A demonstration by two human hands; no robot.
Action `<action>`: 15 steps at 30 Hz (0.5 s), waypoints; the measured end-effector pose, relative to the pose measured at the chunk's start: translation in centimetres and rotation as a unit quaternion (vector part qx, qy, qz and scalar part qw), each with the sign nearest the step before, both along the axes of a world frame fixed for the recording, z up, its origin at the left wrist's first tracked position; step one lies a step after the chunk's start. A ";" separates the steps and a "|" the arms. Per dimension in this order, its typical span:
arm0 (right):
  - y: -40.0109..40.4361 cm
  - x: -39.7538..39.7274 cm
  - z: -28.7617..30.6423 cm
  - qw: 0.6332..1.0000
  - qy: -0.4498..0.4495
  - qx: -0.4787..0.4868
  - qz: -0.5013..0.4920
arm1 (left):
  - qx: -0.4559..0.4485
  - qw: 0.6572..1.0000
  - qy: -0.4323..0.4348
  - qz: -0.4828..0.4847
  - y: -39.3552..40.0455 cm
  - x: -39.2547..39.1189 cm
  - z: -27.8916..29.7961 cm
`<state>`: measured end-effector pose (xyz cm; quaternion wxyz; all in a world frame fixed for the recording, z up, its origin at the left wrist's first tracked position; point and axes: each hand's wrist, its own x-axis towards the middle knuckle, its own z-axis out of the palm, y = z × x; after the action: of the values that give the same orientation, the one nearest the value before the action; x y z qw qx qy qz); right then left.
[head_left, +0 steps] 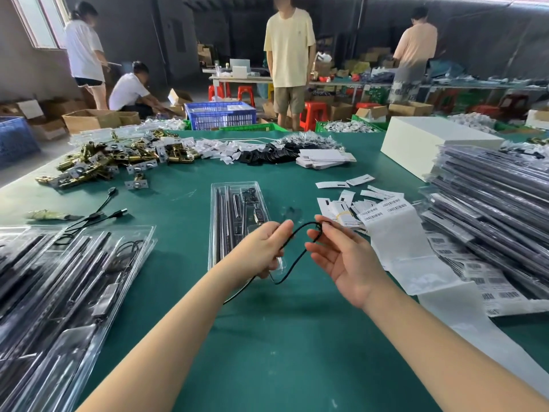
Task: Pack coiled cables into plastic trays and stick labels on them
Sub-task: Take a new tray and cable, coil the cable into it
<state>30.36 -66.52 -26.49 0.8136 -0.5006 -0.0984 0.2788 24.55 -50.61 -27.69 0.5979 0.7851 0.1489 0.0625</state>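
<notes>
A thin black cable (298, 257) loops in the air between my two hands above the green table (267, 337). My left hand (261, 248) grips one stretch of it with curled fingers. My right hand (335, 251) pinches the other end near its fingertips, palm turned up. Just behind my left hand lies a clear plastic tray (234, 209) holding long black bars and a small black part. A strip of barcode labels (383, 211) on white backing paper lies to the right of my right hand.
Filled clear trays (65, 281) are stacked at the left, and more (490, 209) at the right. Loose black cables (98, 214), brass hardware (110, 162), white tags (350, 200) and a white box (430, 144) lie farther back. Several people stand beyond the table.
</notes>
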 end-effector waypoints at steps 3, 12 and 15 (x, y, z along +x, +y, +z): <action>0.6 0.6 0.4 0.999 0.023 0.037 -0.022 | 0.058 0.993 0.026 -0.094 -0.7 -0.6 -0.1; 1.1 0.1 -1.1 0.998 -0.037 -0.038 -0.043 | 0.186 0.981 0.020 -0.052 0.7 -0.9 -0.4; 1.4 -0.4 -1.9 0.984 -0.095 -0.134 -0.067 | 0.140 0.989 0.002 0.042 1.7 -0.9 -1.2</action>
<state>29.96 -65.09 -28.36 0.7431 -0.6346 -0.1038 0.1854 23.69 -48.90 -28.84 0.4788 0.8543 0.1723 0.1060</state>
